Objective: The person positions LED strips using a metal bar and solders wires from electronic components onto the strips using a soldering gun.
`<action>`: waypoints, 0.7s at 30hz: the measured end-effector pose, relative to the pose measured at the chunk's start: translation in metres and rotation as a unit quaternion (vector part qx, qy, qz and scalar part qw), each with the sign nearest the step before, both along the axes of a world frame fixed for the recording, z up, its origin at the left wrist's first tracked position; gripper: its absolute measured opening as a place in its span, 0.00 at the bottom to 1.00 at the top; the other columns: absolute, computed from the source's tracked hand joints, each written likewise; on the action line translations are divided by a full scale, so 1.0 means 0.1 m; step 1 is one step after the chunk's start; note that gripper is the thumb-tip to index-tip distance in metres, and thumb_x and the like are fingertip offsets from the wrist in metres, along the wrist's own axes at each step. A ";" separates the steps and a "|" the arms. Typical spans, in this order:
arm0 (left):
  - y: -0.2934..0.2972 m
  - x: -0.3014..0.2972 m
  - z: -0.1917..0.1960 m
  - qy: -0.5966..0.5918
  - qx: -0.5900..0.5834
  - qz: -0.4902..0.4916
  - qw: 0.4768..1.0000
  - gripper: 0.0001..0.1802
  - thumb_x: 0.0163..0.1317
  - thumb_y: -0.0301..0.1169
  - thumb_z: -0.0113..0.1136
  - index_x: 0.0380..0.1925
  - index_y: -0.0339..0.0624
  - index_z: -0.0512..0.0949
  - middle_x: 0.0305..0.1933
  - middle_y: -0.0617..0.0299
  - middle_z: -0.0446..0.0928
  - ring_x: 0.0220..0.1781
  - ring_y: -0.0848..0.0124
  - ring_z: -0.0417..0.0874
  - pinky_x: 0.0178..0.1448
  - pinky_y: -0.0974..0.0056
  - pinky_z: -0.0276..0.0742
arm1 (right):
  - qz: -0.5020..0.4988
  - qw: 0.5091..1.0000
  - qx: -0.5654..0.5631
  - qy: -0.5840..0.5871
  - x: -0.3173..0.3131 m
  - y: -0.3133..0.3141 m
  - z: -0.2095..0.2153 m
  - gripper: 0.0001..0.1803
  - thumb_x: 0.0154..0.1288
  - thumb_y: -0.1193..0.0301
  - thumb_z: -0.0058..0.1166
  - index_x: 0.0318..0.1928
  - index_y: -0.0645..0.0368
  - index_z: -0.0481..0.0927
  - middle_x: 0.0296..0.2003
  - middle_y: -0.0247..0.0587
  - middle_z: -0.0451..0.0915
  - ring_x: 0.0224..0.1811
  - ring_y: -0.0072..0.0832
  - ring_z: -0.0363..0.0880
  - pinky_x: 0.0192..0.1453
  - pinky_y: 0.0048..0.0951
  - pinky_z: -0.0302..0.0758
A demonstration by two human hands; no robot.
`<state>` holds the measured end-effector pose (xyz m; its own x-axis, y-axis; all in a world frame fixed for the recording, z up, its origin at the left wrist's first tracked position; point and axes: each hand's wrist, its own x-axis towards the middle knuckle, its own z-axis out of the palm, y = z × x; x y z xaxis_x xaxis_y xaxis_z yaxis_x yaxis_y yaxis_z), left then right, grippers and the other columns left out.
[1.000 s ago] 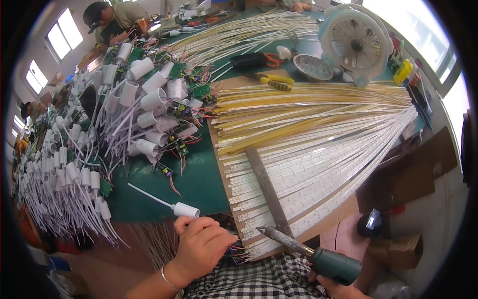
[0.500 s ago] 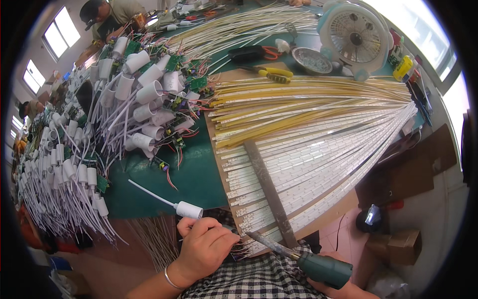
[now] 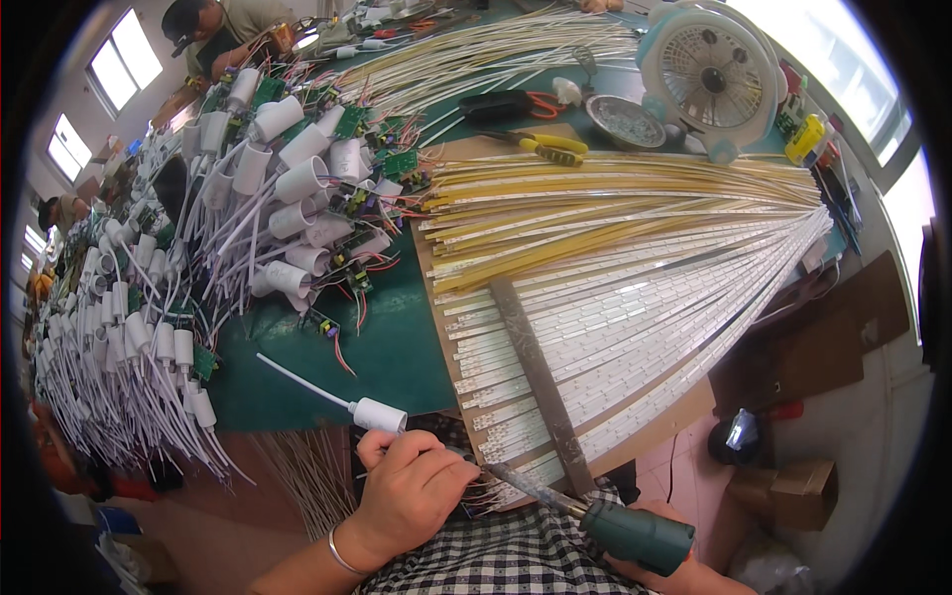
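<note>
My left hand (image 3: pixel 412 488) is closed at the near edge of the green table, pinching thin wires beside a white cylindrical cap (image 3: pixel 379 415) with a white cable. My right hand (image 3: pixel 659 570), mostly hidden at the lower edge, grips a green-handled soldering iron (image 3: pixel 635 533). The iron's metal tip (image 3: pixel 506 477) points left at the near ends of the white LED strips (image 3: pixel 635 337), close to my left fingers. The strips fan out over a cardboard sheet under a dark flat bar (image 3: pixel 540 382). Yellow strips (image 3: pixel 615 203) lie behind them.
Heaps of white caps with circuit boards and wires (image 3: pixel 288 188) fill the left side. A small pale fan (image 3: pixel 719 74), a metal dish (image 3: pixel 625 121), pliers and a yellow screwdriver (image 3: pixel 550 149) stand at the back. Another person (image 3: pixel 213 30) works at the far left. Cardboard boxes (image 3: pixel 793 486) sit on the floor at right.
The soldering iron has swung left and down, bringing its tip to the strip ends by my left fingers. My left hand shifted slightly toward the strips.
</note>
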<state>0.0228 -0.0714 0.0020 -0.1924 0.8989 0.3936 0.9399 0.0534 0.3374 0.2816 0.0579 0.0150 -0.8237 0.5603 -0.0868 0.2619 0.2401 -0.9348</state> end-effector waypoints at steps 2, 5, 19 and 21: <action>0.00 0.00 0.01 0.001 0.000 0.001 1.000 0.05 0.48 0.30 0.61 0.28 0.50 0.79 0.31 0.75 0.77 0.40 0.72 0.73 0.49 0.58 0.55 | 0.003 1.000 -0.006 0.001 0.01 0.00 0.00 0.20 0.56 0.67 0.62 0.48 0.62 0.74 0.41 0.46 0.75 0.42 0.40 0.74 0.47 0.37 0.70; 0.01 0.00 0.01 0.005 0.001 0.002 1.000 0.05 0.48 0.30 0.61 0.28 0.50 0.79 0.31 0.75 0.77 0.40 0.73 0.73 0.49 0.58 0.55 | 0.009 1.000 0.002 -0.009 0.02 0.00 -0.01 0.20 0.56 0.67 0.62 0.47 0.63 0.74 0.41 0.46 0.75 0.42 0.39 0.74 0.47 0.36 0.70; 0.01 0.00 0.02 -0.008 -0.004 0.001 1.000 0.06 0.46 0.29 0.62 0.27 0.49 0.79 0.30 0.74 0.76 0.41 0.72 0.73 0.49 0.58 0.55 | -0.011 0.999 0.036 -0.008 -0.01 0.00 0.11 0.20 0.56 0.68 0.62 0.47 0.63 0.73 0.41 0.45 0.75 0.42 0.37 0.74 0.48 0.35 0.71; 0.01 -0.01 0.02 -0.007 -0.005 -0.002 1.000 0.07 0.45 0.29 0.63 0.28 0.49 0.79 0.30 0.74 0.76 0.41 0.72 0.73 0.49 0.58 0.55 | -0.018 1.000 0.014 -0.006 0.01 0.00 0.09 0.21 0.57 0.68 0.62 0.48 0.63 0.73 0.42 0.45 0.74 0.44 0.36 0.74 0.50 0.34 0.70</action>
<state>0.0218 -0.0708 0.0041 -0.1945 0.9038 0.3812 0.9352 0.0536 0.3500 0.2825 0.0577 0.0240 -0.8017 0.5923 -0.0809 0.2821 0.2556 -0.9247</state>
